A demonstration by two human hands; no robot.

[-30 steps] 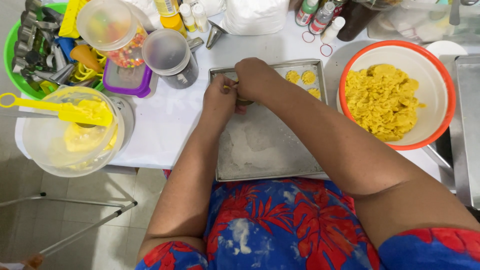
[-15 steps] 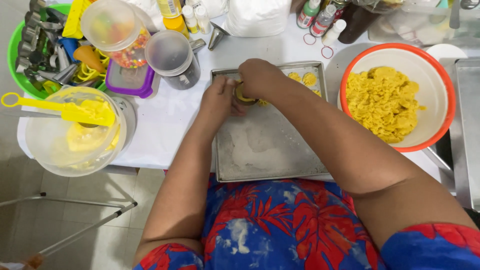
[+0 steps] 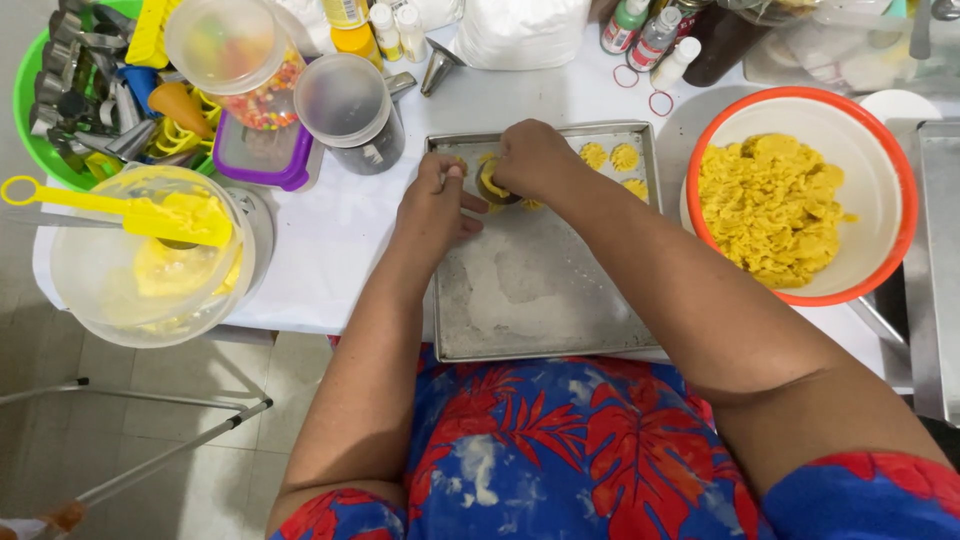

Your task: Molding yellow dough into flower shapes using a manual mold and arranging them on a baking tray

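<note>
A floured metal baking tray point(image 3: 540, 300) lies on the white table in front of me. My right hand point(image 3: 535, 160) is closed on a small mould filled with yellow dough point(image 3: 493, 182), held low over the tray's far edge. My left hand point(image 3: 435, 200) rests beside it, fingertips touching the mould's left side. Several shaped yellow dough pieces point(image 3: 610, 157) sit in the tray's far right corner. An orange-rimmed bowl point(image 3: 890, 250) of yellow dough stands to the right.
A clear bowl point(image 3: 130, 290) with a yellow spatula point(image 3: 150, 215) sits at left. Behind it are a green basket of metal cutters point(image 3: 60, 100), a sprinkle tub point(image 3: 235, 60), a purple-lidded box point(image 3: 265, 160) and a dark cup point(image 3: 355, 115). Small bottles point(image 3: 650, 40) line the back.
Both hands stay at the tray's far edge. My left hand has slid slightly back and left, and the mould of dough now shows under my right fingers.
</note>
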